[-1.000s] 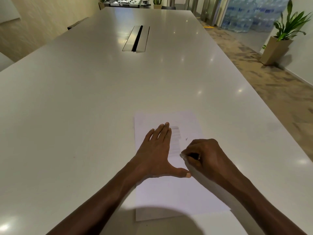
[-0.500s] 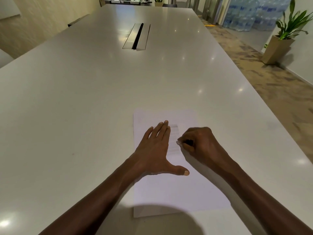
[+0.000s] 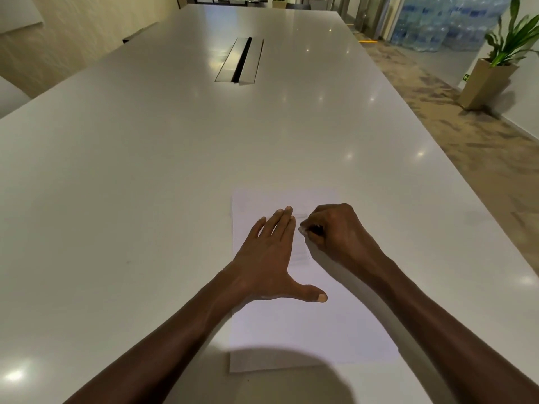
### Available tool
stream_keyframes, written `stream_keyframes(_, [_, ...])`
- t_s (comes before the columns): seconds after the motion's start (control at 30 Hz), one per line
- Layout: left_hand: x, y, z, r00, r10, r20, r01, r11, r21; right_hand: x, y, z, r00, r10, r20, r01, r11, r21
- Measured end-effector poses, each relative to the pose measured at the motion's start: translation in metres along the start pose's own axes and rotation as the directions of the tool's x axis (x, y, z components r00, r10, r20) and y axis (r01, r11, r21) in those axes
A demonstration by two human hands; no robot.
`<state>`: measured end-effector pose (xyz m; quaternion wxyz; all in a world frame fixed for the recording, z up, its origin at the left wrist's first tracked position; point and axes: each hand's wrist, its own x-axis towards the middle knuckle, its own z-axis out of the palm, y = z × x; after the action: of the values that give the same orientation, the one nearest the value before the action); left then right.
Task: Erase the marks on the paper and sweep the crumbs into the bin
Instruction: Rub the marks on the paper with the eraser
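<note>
Since a second earlier, the right hand (image 3: 335, 231) had slid its pinched eraser (image 3: 303, 229) farther up the paper (image 3: 320, 330). The left hand (image 3: 271, 258) lay flat, fingers straight, pressing the sheet.

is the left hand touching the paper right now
Touching. The head view shows the left hand lying flat, fingers straight and thumb spread, directly on the paper with no gap visible beneath it.

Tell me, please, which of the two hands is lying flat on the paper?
The left hand, fingers straight, pressing the paper; the right hand is curled around a small eraser.
</note>
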<state>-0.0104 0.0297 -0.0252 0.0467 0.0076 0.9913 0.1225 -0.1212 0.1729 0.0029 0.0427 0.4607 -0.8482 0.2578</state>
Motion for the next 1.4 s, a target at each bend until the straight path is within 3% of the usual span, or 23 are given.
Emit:
stream_keyframes(0.33, [0.002, 0.000, 0.000, 1.000, 0.003, 0.013, -0.003, 1.000, 0.013, -0.050, -0.017, -0.014, 0.998, -0.004, 0.066, 0.001, 0.999, 0.033])
stream_keyframes(0.7, [0.000, 0.000, -0.001, 1.000, 0.000, 0.005, 0.000, 1.000, 0.005, 0.022, 0.016, 0.001, 0.998, -0.054, -0.042, 0.052, 0.998, -0.044])
stream_keyframes(1.03, [0.002, 0.001, -0.003, 1.000, -0.016, 0.011, 0.017, 1.000, -0.016, -0.019, 0.011, -0.003, 1.000, -0.005, -0.007, 0.005, 0.999, -0.037])
stream_keyframes(1.4, [0.001, 0.002, -0.005, 0.999, -0.034, 0.025, 0.035, 0.999, -0.028, 0.045, 0.030, 0.003, 0.998, -0.027, -0.059, 0.025, 0.999, -0.044])
